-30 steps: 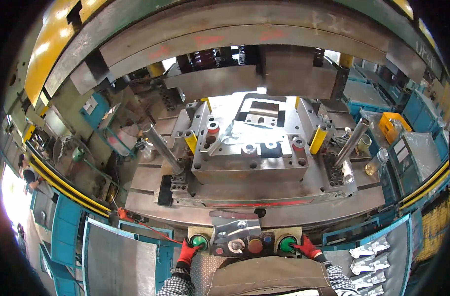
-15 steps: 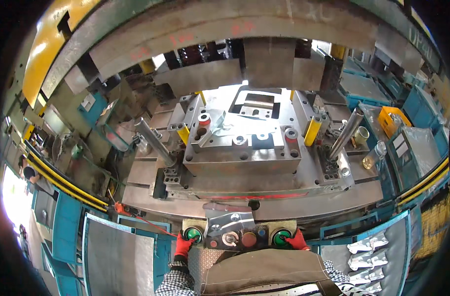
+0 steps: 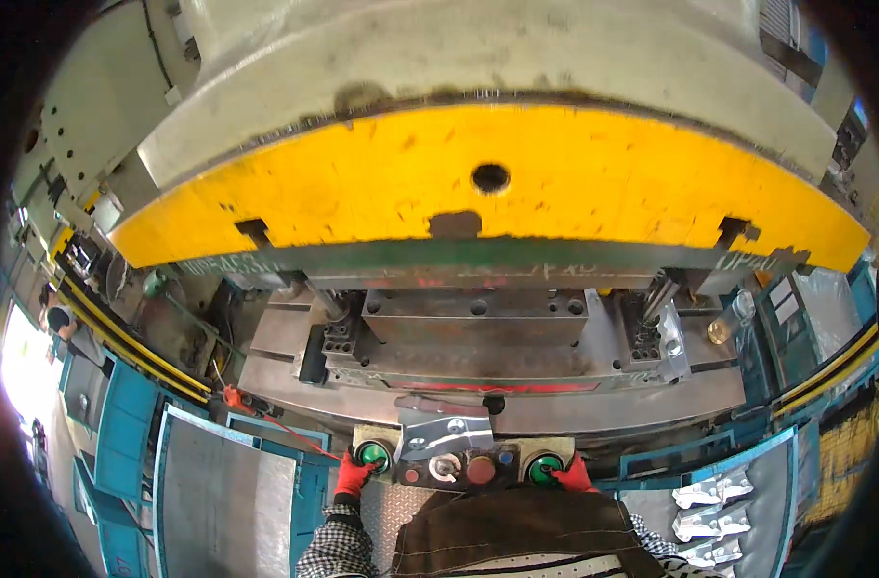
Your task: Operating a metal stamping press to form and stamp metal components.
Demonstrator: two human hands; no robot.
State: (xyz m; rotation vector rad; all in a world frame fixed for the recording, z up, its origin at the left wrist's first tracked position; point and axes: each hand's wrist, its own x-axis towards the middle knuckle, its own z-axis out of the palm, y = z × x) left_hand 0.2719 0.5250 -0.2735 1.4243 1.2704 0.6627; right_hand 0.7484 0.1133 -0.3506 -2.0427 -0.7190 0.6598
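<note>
A control box (image 3: 422, 489) with two green push buttons is in front of me. My left hand (image 3: 354, 476), in a red glove, reaches a digit onto the left green button (image 3: 373, 457). At the other end my right hand (image 3: 575, 474), also red-gloved, has a digit on the right green button (image 3: 545, 468). Neither hand holds anything; their other fingers are partly hidden. A bent sheet-metal part (image 3: 445, 431) lies on the box's back edge between the buttons. Beyond it, the press ram (image 3: 574, 183), yellow-faced, is down over the lower die (image 3: 478, 329), hiding the die's top.
Several formed metal parts (image 3: 713, 506) lie on the right-hand table (image 3: 651, 505). A grey-topped table (image 3: 223, 482) stands at left. Yellow-and-black rails (image 3: 136, 349) curve along the side. A clear jar (image 3: 731, 318) stands on the press bed's right. A red cord (image 3: 295, 431) runs near my left hand.
The press ram and upper die have come down over the lower die, covering the sheet-metal piece and guide posts' tops seen before. Both hands stay at the green buttons.
</note>
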